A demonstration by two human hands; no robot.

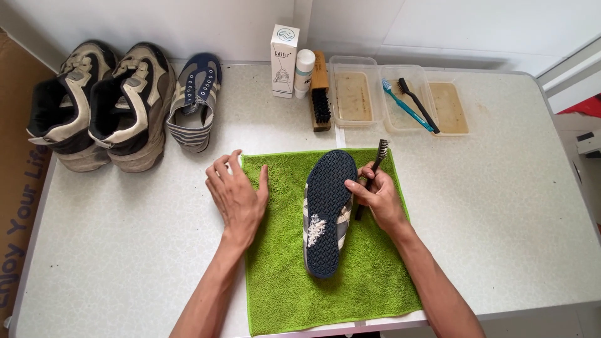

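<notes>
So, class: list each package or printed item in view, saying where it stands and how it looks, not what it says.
Carton: upright at the table's back edge; tall, white, blue emblem.
Bottle: right beside the carton; white, cylindrical, blue label.
Cardboard box: left of the table; brown, dark lettering.

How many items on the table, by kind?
Shoes: 4, with the sole-up shoe under the right hand and three at back left
Brushes: 4, including one in the right hand
Trays: 2
Towel: 1, under the left hand
Box: 1
Bottle: 1
Total: 13
</notes>
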